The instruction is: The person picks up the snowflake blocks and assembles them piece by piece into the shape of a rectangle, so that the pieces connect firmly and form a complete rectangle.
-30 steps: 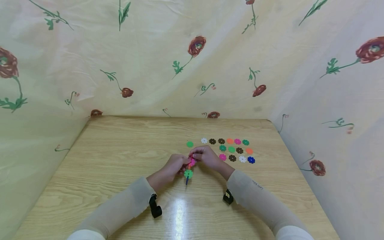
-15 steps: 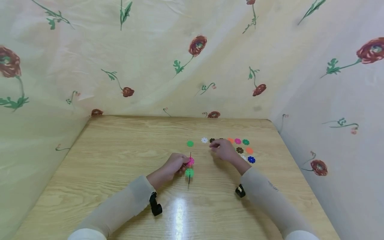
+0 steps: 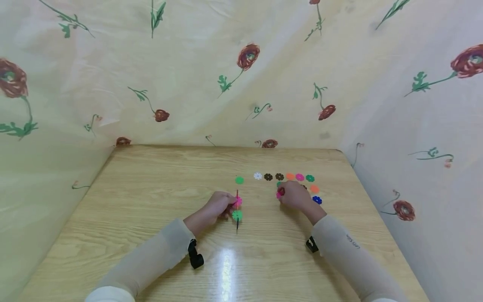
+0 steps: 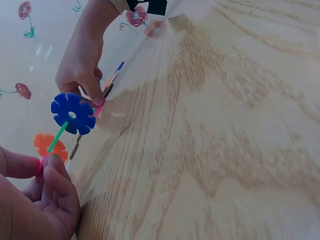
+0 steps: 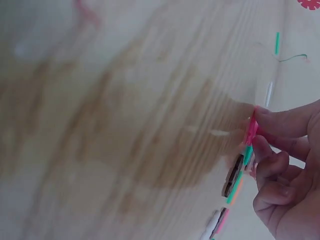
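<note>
So the left hand (image 3: 220, 203) is pinching a multicolour chain of slotted, flower-shaped plastic discs (image 4: 74, 113) above the wood-grain bench (image 3: 151, 176). Right hand (image 3: 296, 194) pinches a flat hot-pink flower-shaped disc (image 5: 251, 131) down on it.

Wood-grain tbl (image 3: 151, 184), multicol. flower discs (image 3: 279, 176) flat on it

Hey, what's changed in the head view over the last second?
The right hand has let go of the joined discs and moved to the person's right, where its fingers now pinch a loose pink disc. The left hand still holds the joined discs, and the lone green disc stayed put.
</note>
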Tool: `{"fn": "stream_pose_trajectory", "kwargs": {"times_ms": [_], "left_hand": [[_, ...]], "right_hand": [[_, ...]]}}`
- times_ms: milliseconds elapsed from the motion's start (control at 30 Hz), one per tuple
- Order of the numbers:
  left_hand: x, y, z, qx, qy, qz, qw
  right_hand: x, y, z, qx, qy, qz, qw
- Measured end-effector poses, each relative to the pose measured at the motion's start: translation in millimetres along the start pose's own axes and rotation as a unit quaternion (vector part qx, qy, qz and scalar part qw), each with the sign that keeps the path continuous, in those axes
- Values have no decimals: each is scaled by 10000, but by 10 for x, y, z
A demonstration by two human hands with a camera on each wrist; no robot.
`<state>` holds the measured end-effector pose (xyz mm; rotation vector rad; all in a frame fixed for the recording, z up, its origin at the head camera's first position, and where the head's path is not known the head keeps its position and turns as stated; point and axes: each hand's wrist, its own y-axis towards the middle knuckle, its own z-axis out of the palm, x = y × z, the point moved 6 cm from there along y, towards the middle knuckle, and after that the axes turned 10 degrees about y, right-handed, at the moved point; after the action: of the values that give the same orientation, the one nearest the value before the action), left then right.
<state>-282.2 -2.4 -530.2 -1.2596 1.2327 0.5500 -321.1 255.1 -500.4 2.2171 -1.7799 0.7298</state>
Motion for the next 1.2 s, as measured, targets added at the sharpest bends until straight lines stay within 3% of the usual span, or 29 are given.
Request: {"fn": "stream_pose_trajectory", "kwargs": {"times_ms": [167, 300, 367, 433, 567, 767, 1033, 1100, 1200], "left_hand": [[-13, -4, 19, 47, -51, -28, 10000], [-15, 7, 15, -1, -43, -81, 10000], [-14, 25, 10, -23, -45, -115, 9999], [-17, 46, 9, -25, -84, -158, 9998], [-29, 91, 6, -21, -113, -148, 9998], [-41, 125, 3, -48, -94, -51, 9999], [-41, 114, 2, -82, -146, -79, 9998], [-38, 106, -1, -77, -197, -62, 9998], [-37, 83, -4, -48, -362, -6, 9993]], "right_hand": [[7, -28, 13, -55, 140, 199, 9997], [73, -58, 82, 146, 1032, 294, 9941], [151, -79, 149, 383, 1851, 268, 9816], [261, -107, 222, 696, 2639, 174, 9619], [485, -151, 379, 1297, 3479, -13, 9285], [736, -197, 565, 1795, 3812, -75, 9069], [825, -197, 746, 2070, 4460, 202, 8705], [826, -185, 760, 2068, 4520, 239, 8674], [814, -162, 750, 1953, 4503, 289, 8707]]}}
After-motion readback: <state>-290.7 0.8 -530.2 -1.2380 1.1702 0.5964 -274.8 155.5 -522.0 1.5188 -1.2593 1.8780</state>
